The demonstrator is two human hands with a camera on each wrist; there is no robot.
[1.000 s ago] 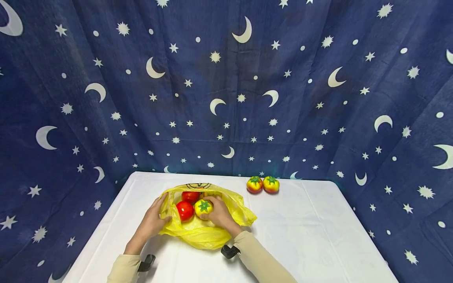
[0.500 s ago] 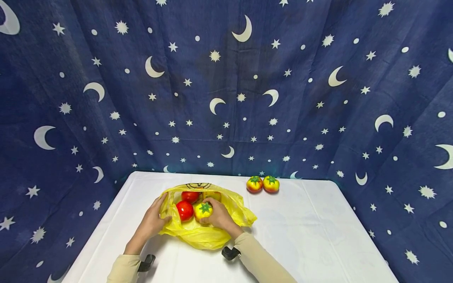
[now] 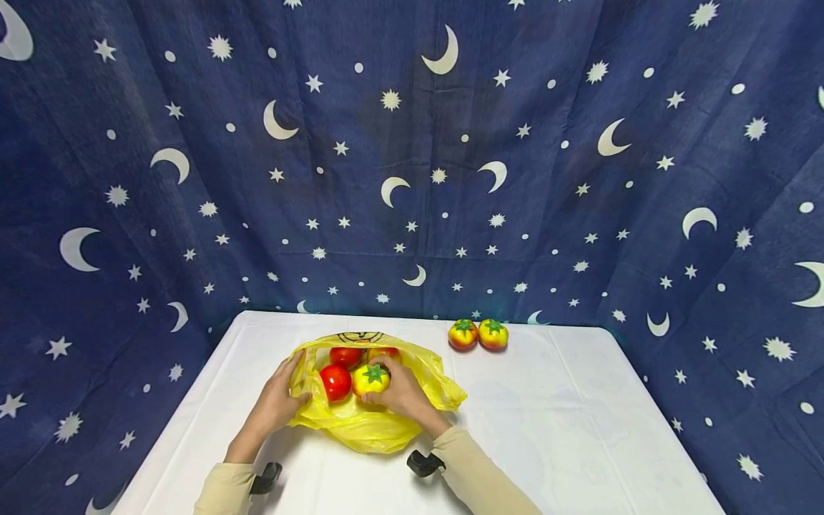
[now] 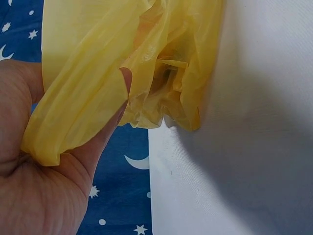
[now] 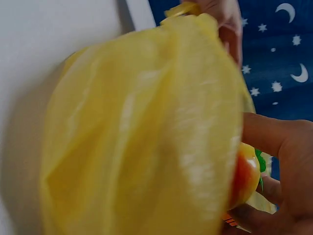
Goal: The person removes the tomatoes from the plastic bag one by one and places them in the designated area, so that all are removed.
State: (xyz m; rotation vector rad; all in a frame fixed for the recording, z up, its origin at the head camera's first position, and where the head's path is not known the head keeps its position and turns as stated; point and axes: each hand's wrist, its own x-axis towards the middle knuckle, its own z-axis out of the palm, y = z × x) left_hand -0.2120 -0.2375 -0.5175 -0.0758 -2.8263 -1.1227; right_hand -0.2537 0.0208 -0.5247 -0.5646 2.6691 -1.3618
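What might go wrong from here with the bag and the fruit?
The left hand steadies the edge of the crumpled bag; if it slips, the mouth may sag shut. The right hand holds a yellow fruit close beside a red fruit, so it might knock it. Loose plastic near that hand could snag.

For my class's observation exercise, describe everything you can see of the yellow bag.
The yellow bag looks like thin, crinkled plastic, with a dark printed design by its far rim. It lies on the white table, slumped and creased, its mouth open toward the person. The left hand holds its left edge; the right hand grips a yellow-and-red fruit within the mouth. Red fruits also show inside.
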